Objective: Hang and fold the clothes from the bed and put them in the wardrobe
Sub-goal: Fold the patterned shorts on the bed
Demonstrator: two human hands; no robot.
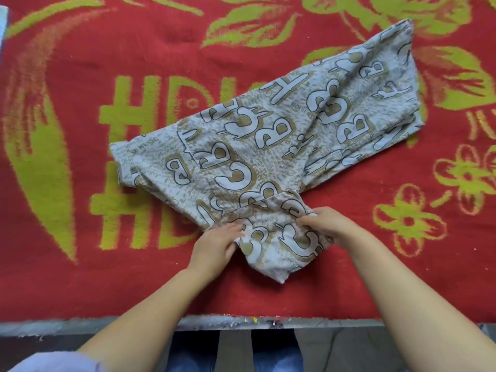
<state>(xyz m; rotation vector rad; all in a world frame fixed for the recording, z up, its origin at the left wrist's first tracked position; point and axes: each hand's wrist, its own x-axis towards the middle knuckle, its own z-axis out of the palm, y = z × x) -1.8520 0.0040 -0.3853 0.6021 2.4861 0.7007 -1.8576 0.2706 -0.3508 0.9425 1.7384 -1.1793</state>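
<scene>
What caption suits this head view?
Both hands pinch a letter-printed shirt on a red bedspread.

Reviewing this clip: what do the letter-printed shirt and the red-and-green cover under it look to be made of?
The white shirt with beige and outlined letter print looks like thin woven fabric, perhaps cotton or a blend: it creases sharply and bunches where both hands grip it. The red bed cover with green flowers and letters seems a thick, fuzzy pile blanket: matte, with soft-edged pattern borders.

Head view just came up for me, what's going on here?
A person is folding a letter-printed shirt spread on a red and green blanket. The left hand and right hand both grip the part of the shirt nearest the person. The rest lies flat but creased. No wardrobe is in view.
</scene>
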